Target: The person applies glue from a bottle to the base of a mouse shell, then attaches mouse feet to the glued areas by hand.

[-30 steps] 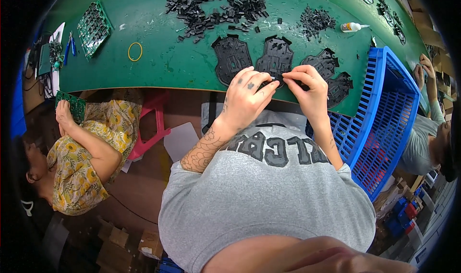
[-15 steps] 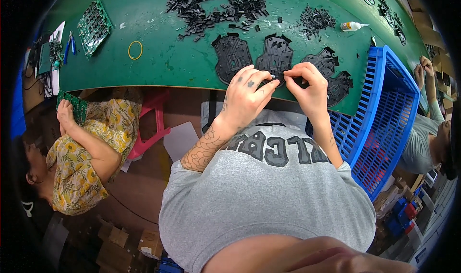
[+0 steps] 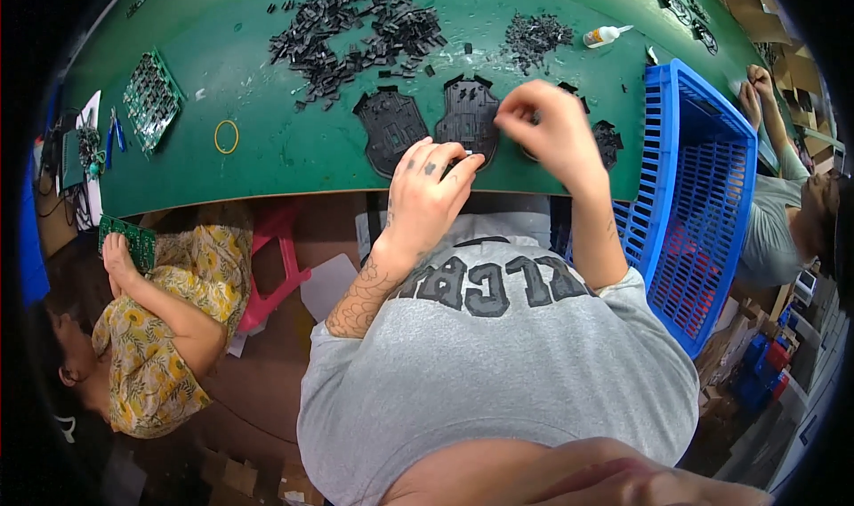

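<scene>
1. Centre black shell (image 3: 470,114) lies on the green table (image 3: 267,154), near the front edge. If pushed toward the person, it could tip off; cause wd be pressure at its near end w/o support.

2. L hand (image 3: 425,190) is at the shell's near end, thumb & fingers drawn together. A small pale bit (image 3: 468,153) shows by the tips — can't tell if it's gripped. If it is, a slack pinch could drop it; an off-angle push could seat it crooked.

3. R hand (image 3: 547,132) is raised just beside the shell's right side, fingers bent, blurred; can't tell if it holds anything. A knuckle could knock the shell or the partly hidden shell at right (image 3: 608,141).

4. Left-hand shell (image 3: 390,128) sits near the L hand: a wrist bump might shift it.

5. Heap of black pieces (image 3: 307,43) & pile of tiny parts (image 3: 536,39) are loose — a mixed-up or dbl pick is likely if grabbed unseen.
</scene>
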Demonstrator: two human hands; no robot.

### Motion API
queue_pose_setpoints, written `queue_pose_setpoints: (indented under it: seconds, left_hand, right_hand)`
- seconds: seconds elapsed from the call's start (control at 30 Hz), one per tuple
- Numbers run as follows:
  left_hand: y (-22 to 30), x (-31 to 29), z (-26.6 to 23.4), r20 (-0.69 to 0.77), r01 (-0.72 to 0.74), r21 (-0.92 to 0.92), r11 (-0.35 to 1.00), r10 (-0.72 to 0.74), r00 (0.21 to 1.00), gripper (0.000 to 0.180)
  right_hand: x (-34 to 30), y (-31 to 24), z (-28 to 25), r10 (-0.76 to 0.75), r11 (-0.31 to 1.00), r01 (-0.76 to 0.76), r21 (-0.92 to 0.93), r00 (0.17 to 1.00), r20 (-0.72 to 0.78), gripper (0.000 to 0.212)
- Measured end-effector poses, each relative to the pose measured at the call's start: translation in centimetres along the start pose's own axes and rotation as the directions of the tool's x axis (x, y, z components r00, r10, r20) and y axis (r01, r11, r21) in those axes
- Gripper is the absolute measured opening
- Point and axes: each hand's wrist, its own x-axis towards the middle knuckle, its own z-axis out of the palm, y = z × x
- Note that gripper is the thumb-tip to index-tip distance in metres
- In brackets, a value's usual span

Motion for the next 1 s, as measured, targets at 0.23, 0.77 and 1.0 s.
queue_pose_setpoints:
  seconds: [0.23,0.77,1.0]
  left_hand:
    - [0.5,0.4,-0.1,0.034,0.008,0.043,0.999,-0.009,0.999,0.032]
    - [2.1,3.0,2.3,0.208,-0.235,0.064,0.97,0.217,0.954,0.045]
    - [2.6,3.2,2.9,0.316,-0.255,0.149,0.955,0.199,0.928,0.052]
  right_hand:
    - [2.0,4.3,-2.8,-0.119,0.868,-0.101,-0.486,0.908,-0.402,0.016]
    - [-4.5,3.6,-2.3,0.063,0.973,0.028,0.227,0.921,-0.384,0.011]
    - [-7.8,4.7,-0.1,0.033,0.993,0.022,0.115,0.891,-0.453,0.013]
